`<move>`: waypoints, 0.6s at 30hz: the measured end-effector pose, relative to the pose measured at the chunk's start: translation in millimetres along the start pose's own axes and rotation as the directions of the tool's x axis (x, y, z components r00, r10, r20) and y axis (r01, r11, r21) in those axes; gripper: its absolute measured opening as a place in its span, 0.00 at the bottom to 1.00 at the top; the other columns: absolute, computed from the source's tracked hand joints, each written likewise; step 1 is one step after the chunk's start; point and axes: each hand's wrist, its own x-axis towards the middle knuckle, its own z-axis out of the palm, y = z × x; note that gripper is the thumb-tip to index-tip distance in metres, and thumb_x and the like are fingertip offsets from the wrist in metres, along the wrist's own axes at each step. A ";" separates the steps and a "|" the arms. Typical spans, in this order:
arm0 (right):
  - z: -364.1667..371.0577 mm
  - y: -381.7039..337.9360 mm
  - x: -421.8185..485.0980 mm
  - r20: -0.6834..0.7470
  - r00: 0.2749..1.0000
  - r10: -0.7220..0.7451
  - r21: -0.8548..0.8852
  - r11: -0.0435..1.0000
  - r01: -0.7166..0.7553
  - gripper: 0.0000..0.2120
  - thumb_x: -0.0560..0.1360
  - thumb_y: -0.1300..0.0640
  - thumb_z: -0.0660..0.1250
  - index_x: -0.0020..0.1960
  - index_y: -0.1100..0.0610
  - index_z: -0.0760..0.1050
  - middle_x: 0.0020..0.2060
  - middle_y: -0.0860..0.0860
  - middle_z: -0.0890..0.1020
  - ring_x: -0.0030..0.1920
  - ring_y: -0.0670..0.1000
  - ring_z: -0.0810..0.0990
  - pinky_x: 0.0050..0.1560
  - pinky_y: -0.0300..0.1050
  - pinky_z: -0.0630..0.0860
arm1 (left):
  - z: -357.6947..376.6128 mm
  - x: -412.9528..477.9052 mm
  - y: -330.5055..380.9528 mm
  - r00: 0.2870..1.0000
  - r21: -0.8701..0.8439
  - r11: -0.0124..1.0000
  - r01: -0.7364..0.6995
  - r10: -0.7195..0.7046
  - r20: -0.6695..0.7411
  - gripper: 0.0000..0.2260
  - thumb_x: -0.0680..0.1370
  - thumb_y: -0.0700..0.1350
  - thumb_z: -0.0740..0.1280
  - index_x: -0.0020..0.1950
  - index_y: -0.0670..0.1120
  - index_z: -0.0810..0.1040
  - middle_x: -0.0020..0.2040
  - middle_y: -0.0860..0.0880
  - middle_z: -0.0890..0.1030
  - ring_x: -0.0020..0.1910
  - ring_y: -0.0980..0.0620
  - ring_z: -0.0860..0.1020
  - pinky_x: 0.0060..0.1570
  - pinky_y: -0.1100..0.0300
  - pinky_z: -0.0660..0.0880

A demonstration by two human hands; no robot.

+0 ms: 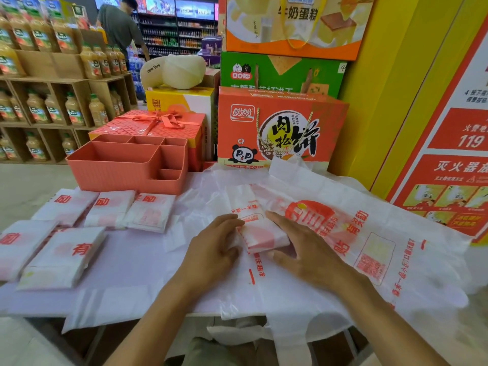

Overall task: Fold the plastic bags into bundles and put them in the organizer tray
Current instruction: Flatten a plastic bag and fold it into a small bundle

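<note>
A white plastic bag with red print, folded into a narrow strip (260, 235), lies at the table's middle on top of spread-out bags. My left hand (211, 249) grips its left edge with curled fingers. My right hand (301, 247) lies along its right side, fingers straight, thumb touching the near end. Several folded bundles (148, 212) lie in two rows at the left, one large bundle (63, 257) nearest me. The coral organizer tray (105, 170) stands behind them, and its compartments look empty.
Unfolded bags (383, 247) cover the right half of the table and hang over the near edge. Snack boxes (280, 130) and a red gift box (153, 125) stand behind the tray. At the far left are juice shelves, with a person in the aisle.
</note>
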 end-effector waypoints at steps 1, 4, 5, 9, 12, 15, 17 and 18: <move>0.4 0.1 0.2 0.000 1.000 0.000 0.012 1.000 0.000 0.39 0.76 0.35 0.68 0.79 0.31 0.47 0.79 0.38 0.59 0.75 0.49 0.68 0.72 0.58 0.72 | -0.1 -0.3 -0.1 1.000 0.002 1.000 -0.011 0.011 -0.004 0.22 0.77 0.42 0.73 0.70 0.51 0.77 0.72 0.56 0.73 0.68 0.56 0.74 0.69 0.56 0.72; 2.0 2.4 1.0 -0.006 1.000 -0.001 0.038 0.999 0.002 0.40 0.76 0.41 0.71 0.79 0.32 0.50 0.78 0.39 0.64 0.72 0.49 0.72 0.68 0.58 0.75 | 2.0 0.2 -0.9 0.998 0.014 0.998 -0.055 0.055 -0.008 0.19 0.77 0.43 0.74 0.67 0.51 0.79 0.67 0.55 0.78 0.64 0.56 0.76 0.67 0.56 0.74; 2.7 3.2 0.9 -0.021 1.000 -0.002 0.032 0.999 0.003 0.39 0.77 0.44 0.71 0.79 0.34 0.52 0.77 0.39 0.65 0.72 0.49 0.72 0.69 0.57 0.75 | 2.9 0.5 -1.0 0.998 0.030 0.998 -0.060 0.061 -0.011 0.18 0.77 0.44 0.73 0.66 0.52 0.79 0.65 0.55 0.79 0.63 0.56 0.76 0.66 0.57 0.74; 2.0 1.6 -2.2 -0.111 0.994 -0.015 0.062 0.998 0.022 0.32 0.77 0.49 0.73 0.76 0.37 0.62 0.74 0.39 0.69 0.68 0.44 0.74 0.66 0.48 0.78 | 3.8 0.4 1.7 0.998 0.059 0.997 -0.046 0.048 -0.034 0.14 0.79 0.46 0.71 0.65 0.55 0.79 0.64 0.56 0.79 0.62 0.56 0.75 0.64 0.65 0.69; -1.0 -2.2 -5.9 -0.177 0.984 -0.035 0.104 0.993 0.054 0.29 0.78 0.53 0.73 0.74 0.39 0.67 0.71 0.40 0.73 0.59 0.42 0.79 0.61 0.43 0.80 | 2.9 0.4 4.8 0.998 0.049 0.998 -0.047 0.049 -0.036 0.13 0.80 0.48 0.70 0.65 0.55 0.79 0.64 0.56 0.79 0.63 0.56 0.75 0.66 0.63 0.70; -2.5 -3.2 -7.5 -0.238 0.968 -0.078 0.041 0.995 0.091 0.24 0.79 0.54 0.70 0.73 0.44 0.72 0.70 0.44 0.76 0.60 0.47 0.82 0.61 0.44 0.79 | 2.6 0.4 5.6 0.998 0.045 0.998 -0.054 0.055 -0.029 0.14 0.81 0.50 0.69 0.67 0.54 0.79 0.66 0.56 0.79 0.65 0.57 0.75 0.68 0.62 0.69; -2.7 -1.8 -7.9 -0.237 0.965 -0.114 0.026 0.992 0.124 0.22 0.81 0.52 0.69 0.73 0.46 0.72 0.69 0.46 0.77 0.64 0.49 0.81 0.62 0.45 0.78 | 3.2 0.5 5.1 0.997 0.061 0.996 -0.071 0.072 -0.020 0.18 0.79 0.50 0.71 0.69 0.53 0.77 0.69 0.55 0.77 0.68 0.56 0.73 0.71 0.59 0.68; -2.9 -1.8 -7.9 -0.230 0.964 -0.132 0.034 0.989 0.143 0.21 0.81 0.49 0.67 0.73 0.46 0.73 0.69 0.45 0.77 0.66 0.49 0.80 0.63 0.45 0.78 | 3.5 0.5 3.9 0.996 0.080 0.993 -0.081 0.082 -0.019 0.20 0.78 0.49 0.73 0.70 0.52 0.77 0.70 0.55 0.77 0.69 0.55 0.72 0.72 0.56 0.67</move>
